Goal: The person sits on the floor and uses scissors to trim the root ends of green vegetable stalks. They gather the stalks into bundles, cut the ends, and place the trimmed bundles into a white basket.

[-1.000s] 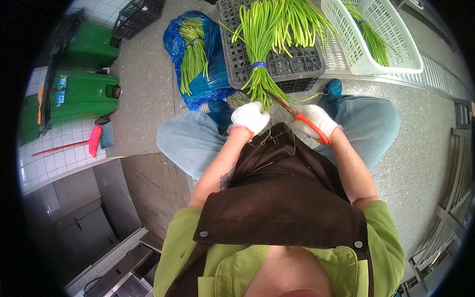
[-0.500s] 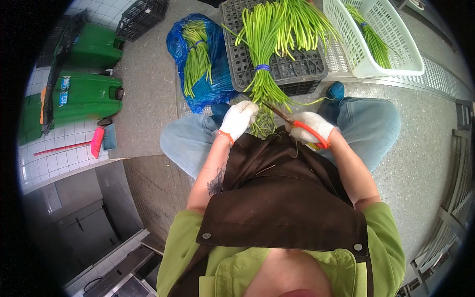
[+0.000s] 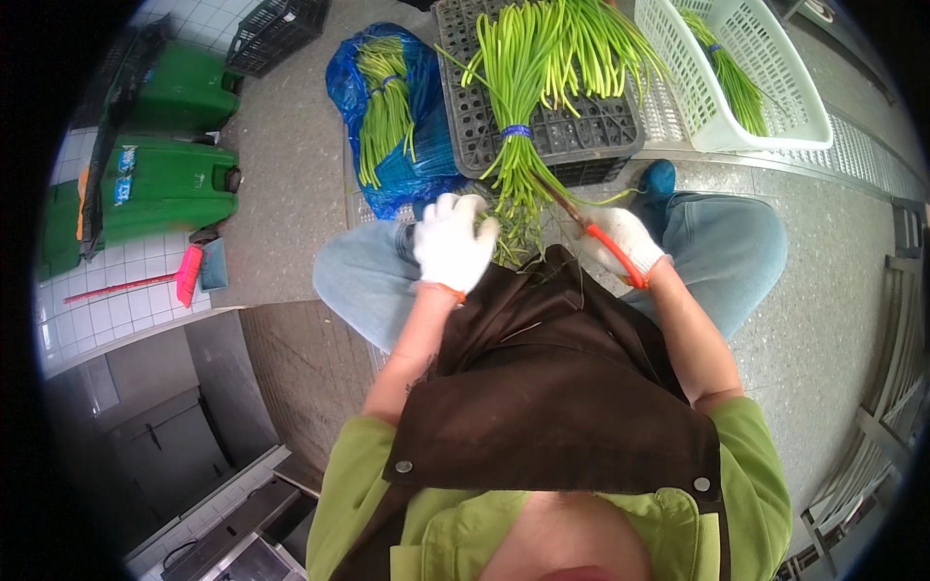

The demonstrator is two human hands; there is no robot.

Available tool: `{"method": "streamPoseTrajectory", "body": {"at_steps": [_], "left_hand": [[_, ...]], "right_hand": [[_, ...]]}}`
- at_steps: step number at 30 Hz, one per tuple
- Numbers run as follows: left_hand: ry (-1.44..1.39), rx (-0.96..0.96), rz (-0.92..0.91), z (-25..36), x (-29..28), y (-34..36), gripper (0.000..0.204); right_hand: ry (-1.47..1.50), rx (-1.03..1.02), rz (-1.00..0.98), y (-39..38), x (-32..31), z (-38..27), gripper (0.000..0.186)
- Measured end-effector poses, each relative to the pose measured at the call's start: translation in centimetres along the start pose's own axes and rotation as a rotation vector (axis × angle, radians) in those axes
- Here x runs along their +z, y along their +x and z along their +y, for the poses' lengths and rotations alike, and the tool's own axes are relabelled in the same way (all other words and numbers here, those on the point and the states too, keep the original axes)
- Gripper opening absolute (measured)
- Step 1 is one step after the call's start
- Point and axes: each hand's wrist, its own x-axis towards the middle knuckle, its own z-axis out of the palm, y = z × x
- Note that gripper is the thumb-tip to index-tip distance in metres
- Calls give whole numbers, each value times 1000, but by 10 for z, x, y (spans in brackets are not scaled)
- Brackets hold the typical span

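My right hand [image 3: 620,232], in a white knit glove, is closed round scissors [image 3: 612,254] with orange handles. Their blades point up and left, against the lower ends of a bundle of long green stalks [image 3: 513,87], which look like garlic scapes. A purple band ties this bundle, and its lower ends hang over the near edge of an upturned black plastic crate [image 3: 605,143]. Left of those ends, my gloved left hand [image 3: 453,242] is open and empty, thumb spread from the fingers. Cut green scraps [image 3: 509,254] lie below the bundle, between my hands.
More loose stalks [image 3: 596,58] lie on the crate. A blue plastic bag [image 3: 426,160] with banded stalks stands left of it. At the right is a white basket [image 3: 809,131] holding another bundle. Green bins [image 3: 179,184] and a pink broom [image 3: 189,276] are far left.
My left hand has moved slightly left and down from the stalk ends, and its fingers have opened. The scissors' blades have shifted a little down; the bundle has barely moved.
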Motion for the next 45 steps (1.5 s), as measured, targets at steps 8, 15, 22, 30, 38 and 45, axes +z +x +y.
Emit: {"method": "streamPoseTrajectory", "body": {"at_steps": [8, 15, 22, 30, 38, 45], "left_hand": [[57, -55, -127, 22, 63, 15, 25], [-389, -302, -270, -27, 44, 13, 30], [-525, -241, -338, -14, 24, 5, 31], [126, 35, 171, -15, 15, 9, 36], [88, 4, -587, 91, 39, 44, 48], [-326, -91, -459, 32, 71, 28, 42]], "right_hand": [[30, -45, -81, -2, -2, 2, 22], [-11, -126, -141, 3, 13, 5, 25], [-82, -157, -132, 17, 33, 8, 21], [175, -111, -63, -9, -27, -16, 18], [533, 99, 88, -8, -29, 5, 24], [297, -28, -52, -11, -24, 12, 26]]}}
